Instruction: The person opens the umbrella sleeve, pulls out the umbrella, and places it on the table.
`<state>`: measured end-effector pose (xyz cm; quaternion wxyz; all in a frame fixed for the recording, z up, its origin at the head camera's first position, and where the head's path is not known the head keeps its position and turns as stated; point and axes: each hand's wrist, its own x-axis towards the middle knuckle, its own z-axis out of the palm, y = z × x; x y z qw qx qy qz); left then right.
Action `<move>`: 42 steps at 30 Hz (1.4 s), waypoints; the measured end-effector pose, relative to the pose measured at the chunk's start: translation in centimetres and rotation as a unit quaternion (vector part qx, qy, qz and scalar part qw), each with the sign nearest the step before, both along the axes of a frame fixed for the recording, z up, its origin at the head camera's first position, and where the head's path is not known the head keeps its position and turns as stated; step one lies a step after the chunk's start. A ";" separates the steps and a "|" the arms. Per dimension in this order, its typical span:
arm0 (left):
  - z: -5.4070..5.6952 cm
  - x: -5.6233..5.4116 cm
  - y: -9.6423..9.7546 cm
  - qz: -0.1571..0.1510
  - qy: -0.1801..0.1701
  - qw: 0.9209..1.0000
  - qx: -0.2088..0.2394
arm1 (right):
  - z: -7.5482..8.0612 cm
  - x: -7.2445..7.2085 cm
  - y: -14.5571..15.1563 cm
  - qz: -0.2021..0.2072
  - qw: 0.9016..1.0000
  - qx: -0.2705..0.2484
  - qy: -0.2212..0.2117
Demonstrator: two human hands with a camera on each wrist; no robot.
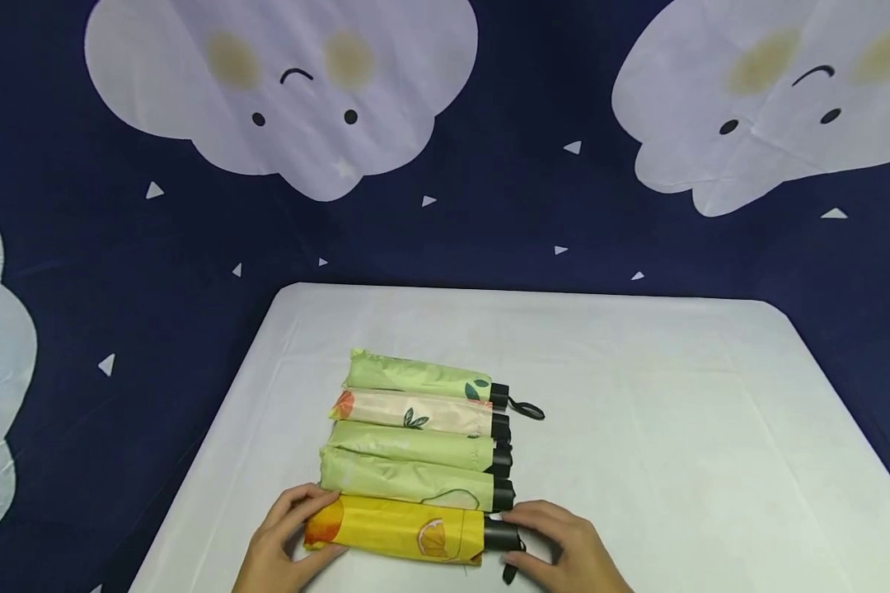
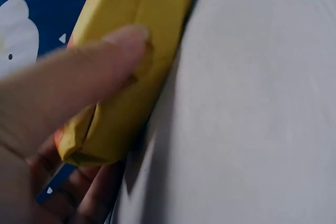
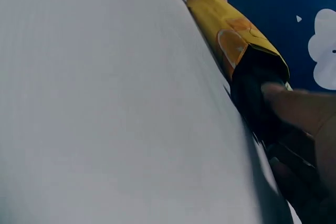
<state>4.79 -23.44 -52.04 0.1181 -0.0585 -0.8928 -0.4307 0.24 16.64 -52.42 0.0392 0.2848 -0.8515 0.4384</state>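
Note:
A folded yellow umbrella with an orange-slice print lies nearest me in the head view. My left hand grips its sleeve-covered left end, thumb on the near side and fingers on the far side. At the other end, my right hand pinches the black handle between thumb and fingers. In the right wrist view that black handle sits under the right thumb. Just beyond lies a pale green umbrella, in a row with another green one, a cream one and a farthest green one.
All the umbrellas lie side by side on a white-covered table, handles to the right. A black wrist strap sticks out from the farthest one. Behind the table hangs dark blue cloth with white clouds and small triangles.

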 end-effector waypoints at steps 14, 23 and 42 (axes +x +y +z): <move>-0.2 -0.3 -0.1 -0.007 0.024 0.999 0.023 | -0.8 0.1 -0.5 -0.014 0.998 -0.027 0.048; 0.0 -0.2 0.0 0.011 0.008 1.000 0.028 | -0.6 0.3 -0.3 -0.030 0.998 -0.027 0.046; -0.3 -0.1 0.0 0.024 -0.021 0.999 -0.004 | 0.0 1.9 7.2 -0.088 0.993 -0.072 -0.032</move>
